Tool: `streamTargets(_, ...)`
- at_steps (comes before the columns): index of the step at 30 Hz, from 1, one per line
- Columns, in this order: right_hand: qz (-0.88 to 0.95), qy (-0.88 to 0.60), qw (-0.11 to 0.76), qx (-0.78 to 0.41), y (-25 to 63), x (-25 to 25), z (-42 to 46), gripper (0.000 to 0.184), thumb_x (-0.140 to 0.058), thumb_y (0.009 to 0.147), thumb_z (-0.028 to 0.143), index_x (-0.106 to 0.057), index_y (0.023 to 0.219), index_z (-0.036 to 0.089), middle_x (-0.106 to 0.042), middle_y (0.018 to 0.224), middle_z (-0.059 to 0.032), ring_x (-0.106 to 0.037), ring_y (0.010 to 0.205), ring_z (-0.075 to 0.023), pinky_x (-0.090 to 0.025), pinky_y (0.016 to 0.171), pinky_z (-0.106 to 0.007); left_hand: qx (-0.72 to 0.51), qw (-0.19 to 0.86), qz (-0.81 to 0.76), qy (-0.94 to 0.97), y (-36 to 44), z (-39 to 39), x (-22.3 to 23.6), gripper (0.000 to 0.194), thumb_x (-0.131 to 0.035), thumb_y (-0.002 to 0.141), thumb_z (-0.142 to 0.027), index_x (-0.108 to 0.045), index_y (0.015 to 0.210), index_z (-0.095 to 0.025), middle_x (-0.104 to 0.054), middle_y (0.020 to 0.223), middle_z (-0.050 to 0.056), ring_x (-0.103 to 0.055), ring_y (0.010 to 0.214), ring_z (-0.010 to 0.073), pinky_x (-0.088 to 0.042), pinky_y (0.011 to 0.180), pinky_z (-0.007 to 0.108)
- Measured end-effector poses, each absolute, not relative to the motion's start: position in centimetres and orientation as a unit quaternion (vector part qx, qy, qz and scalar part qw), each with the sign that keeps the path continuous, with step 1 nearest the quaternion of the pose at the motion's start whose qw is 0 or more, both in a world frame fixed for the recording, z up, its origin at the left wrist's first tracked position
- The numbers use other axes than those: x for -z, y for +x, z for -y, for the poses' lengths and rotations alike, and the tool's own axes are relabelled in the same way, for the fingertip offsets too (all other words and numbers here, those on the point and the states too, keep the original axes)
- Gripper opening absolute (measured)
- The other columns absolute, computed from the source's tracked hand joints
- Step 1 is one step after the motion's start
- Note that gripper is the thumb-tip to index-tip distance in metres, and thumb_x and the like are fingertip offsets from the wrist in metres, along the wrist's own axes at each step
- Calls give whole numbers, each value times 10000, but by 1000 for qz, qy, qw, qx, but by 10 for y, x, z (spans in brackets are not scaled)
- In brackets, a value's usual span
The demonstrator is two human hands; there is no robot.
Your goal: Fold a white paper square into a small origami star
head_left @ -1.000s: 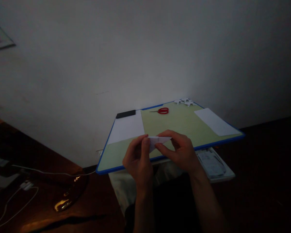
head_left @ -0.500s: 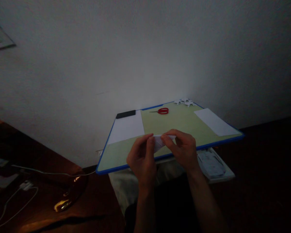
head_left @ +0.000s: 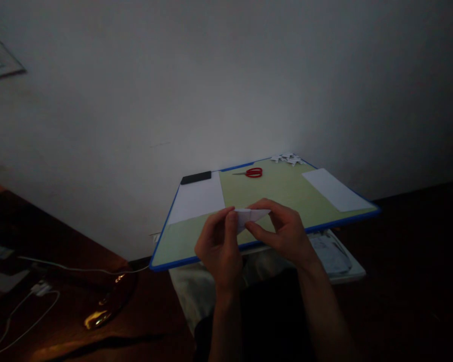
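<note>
A small folded piece of white paper [head_left: 243, 216] is held up above the near edge of the board, between my two hands. My left hand [head_left: 221, 246] pinches its left end between thumb and fingertips. On the other side, my right hand [head_left: 281, 229] has its thumb at the paper's lower edge and its index finger along the top, with a pointed flap sticking out to the right. The fingers cover parts of the paper, so its full shape is hidden.
A green board [head_left: 275, 191] with a blue rim carries red-handled scissors [head_left: 253, 173], several white paper stars [head_left: 289, 159], a white sheet [head_left: 196, 201] under a dark flat object [head_left: 195, 177], and another folded sheet [head_left: 335, 190] at right. White cables [head_left: 83, 270] lie left.
My right thumb has slid down and left to the paper's lower edge, and the right hand has turned slightly. More of the right-hand flap shows. My left hand has barely moved.
</note>
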State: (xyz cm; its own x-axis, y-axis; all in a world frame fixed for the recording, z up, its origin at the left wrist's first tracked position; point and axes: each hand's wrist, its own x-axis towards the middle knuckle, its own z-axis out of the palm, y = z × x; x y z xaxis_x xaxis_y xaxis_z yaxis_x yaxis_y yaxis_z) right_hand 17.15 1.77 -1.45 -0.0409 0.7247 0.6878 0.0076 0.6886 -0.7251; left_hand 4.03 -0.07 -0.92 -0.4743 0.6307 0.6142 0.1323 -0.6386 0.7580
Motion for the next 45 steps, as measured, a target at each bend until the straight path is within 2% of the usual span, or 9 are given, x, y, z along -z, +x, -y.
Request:
streamTargets(6, 666, -321, 632, -233, 174, 11, -12, 170, -813, 876, 274, -750, 1034, 265, -790, 974, -16, -725, 913, -223, -568, 853, -381, -757, 173, -355, 521, 35, -1, 8, 64, -793, 921, -272, -806, 940, -213, -779, 862, 23, -730, 778, 151, -591, 696, 240)
streamTargets(9, 669, -304, 644, -214, 176, 7, -8, 109, -805, 904, 281, -748, 997, 278, -784, 956, -13, -723, 926, -223, -563, 863, -392, -748, 183, -309, 558, 32, -1, 6, 10, -777, 933, -220, -786, 937, -219, -762, 869, 17, -719, 816, 147, -585, 755, 245)
streamTargets(11, 678, -276, 653, -196, 176, 4, -7, 74, -788, 928, 255, -746, 978, 288, -782, 939, -8, -723, 923, -221, -560, 866, -411, -742, 184, -285, 578, 31, 0, 4, 33, -758, 950, -202, -778, 949, -229, -765, 887, 15, -724, 847, 148, -590, 791, 257)
streamTargets(16, 692, -232, 661, -175, 177, 0, -5, 122, -772, 948, 208, -767, 1015, 310, -790, 956, -14, -738, 947, -230, -572, 879, -458, -729, 210, -258, 598, 27, 3, 2, 141, -775, 945, -224, -788, 1080, -263, -790, 982, 27, -754, 921, 165, -615, 848, 293)
streamTargets(20, 691, -213, 667, -178, 177, 2, -6, 147, -793, 929, 200, -776, 1013, 319, -790, 944, -8, -746, 931, -234, -582, 854, -463, -730, 226, -242, 598, 25, 2, 3, 155, -809, 917, -259, -796, 1072, -259, -790, 971, 34, -761, 916, 180, -629, 838, 310)
streamTargets(23, 689, -200, 672, -184, 178, 3, -7, 173, -789, 926, 177, -776, 1020, 322, -794, 943, -7, -749, 930, -237, -589, 851, -468, -728, 243, -230, 599, 25, 1, 4, 271, -846, 883, -278, -786, 1146, -271, -796, 1003, 44, -764, 925, 191, -632, 838, 322)
streamTargets(29, 686, -174, 678, -198, 179, 4, -8, 224, -787, 918, 140, -779, 1047, 323, -796, 959, -11, -746, 936, -234, -600, 842, -466, -710, 243, -199, 631, 22, -2, 3, 83, -825, 893, -200, -807, 946, -261, -772, 906, 32, -722, 878, 176, -599, 798, 313)
streamTargets(37, 698, -193, 665, -183, 183, 3, -6, 221, -788, 906, 139, -765, 1049, 306, -785, 954, -23, -736, 931, -235, -591, 825, -453, -709, 191, -217, 644, 17, 1, 4, 144, -862, 859, -200, -838, 943, -315, -787, 876, 18, -716, 847, 194, -581, 768, 355)
streamTargets(45, 709, -150, 665, -180, 185, 7, -14, 234, -793, 911, 122, -769, 1070, 293, -785, 951, -14, -732, 897, -211, -591, 782, -410, -709, 156, -190, 661, 20, 3, -2, 236, -830, 869, -89, -829, 992, -291, -802, 909, -6, -705, 841, 158, -560, 764, 317)
